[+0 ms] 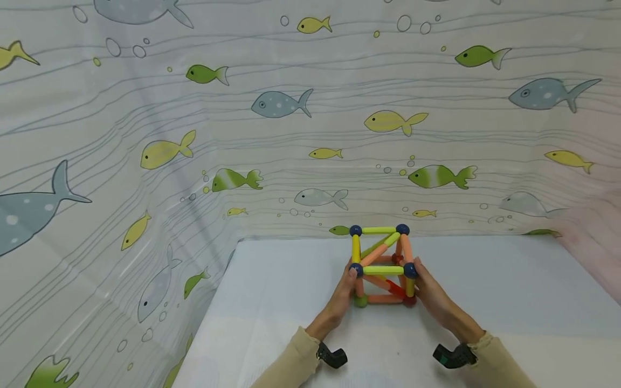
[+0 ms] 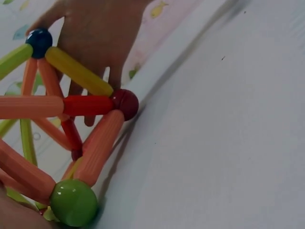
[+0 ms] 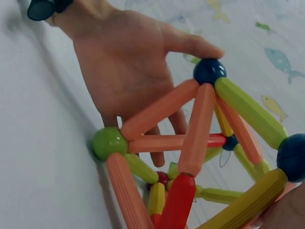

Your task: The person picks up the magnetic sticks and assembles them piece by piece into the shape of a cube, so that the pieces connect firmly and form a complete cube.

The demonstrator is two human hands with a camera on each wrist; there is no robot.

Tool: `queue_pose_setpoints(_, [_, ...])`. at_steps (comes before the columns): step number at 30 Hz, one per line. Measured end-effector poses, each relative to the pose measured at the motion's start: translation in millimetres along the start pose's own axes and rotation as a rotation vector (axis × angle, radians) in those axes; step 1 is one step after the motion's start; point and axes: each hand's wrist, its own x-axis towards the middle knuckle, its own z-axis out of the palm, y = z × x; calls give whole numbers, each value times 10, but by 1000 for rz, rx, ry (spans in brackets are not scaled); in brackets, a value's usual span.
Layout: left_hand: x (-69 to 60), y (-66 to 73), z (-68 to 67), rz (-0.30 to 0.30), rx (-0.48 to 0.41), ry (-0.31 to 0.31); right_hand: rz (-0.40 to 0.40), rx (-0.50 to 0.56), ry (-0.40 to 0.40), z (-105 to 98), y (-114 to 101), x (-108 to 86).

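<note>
A cube-like toy frame of rods and balls [image 1: 383, 270] stands on the white table, between both hands. Its upper corners are blue balls; a green ball [image 1: 361, 300] and a red ball [image 1: 409, 299] form the near lower corners. Light green, yellow, orange and red rods join them, some diagonally. My left hand [image 1: 342, 293] presses the frame's left side, thumb on a blue ball [image 3: 209, 71] and fingers extended in the right wrist view. Against the opposite side lies my right hand [image 1: 434, 296]; in the left wrist view its thumb touches another blue ball [image 2: 39, 43], fingers mostly straight.
The white table [image 1: 286, 302] extends on both sides of the frame. Behind it hangs a fish-patterned curtain [image 1: 271, 145], which also runs along the left. Each wrist wears a dark device, one on the left [image 1: 332, 356] and one on the right [image 1: 453, 356].
</note>
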Motion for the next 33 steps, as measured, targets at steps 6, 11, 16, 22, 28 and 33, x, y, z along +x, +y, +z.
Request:
queue_pose_setpoints(6, [17,-20,-17,5,-4,-9,5,1,43,62,41,7])
queue_pose_setpoints(11, [28,-9,-32,-12,-8,6,-11,-6,52,62,22,26])
queue_pose_setpoints(16, [21,-11,-53,-7,-17,19,-3,-15,37,67,5,46])
queue_pose_setpoints(22, [-8,-6,-30,-38,-2,41,-7,-54,47,57,4,32])
queue_pose_setpoints(28, [-29,47,-4,-70,-5,83,-80,-67,70,18,8,44])
queue_pose_setpoints(33, [-46,71,2,-59,1,90,-134,-110,87,7,25,52])
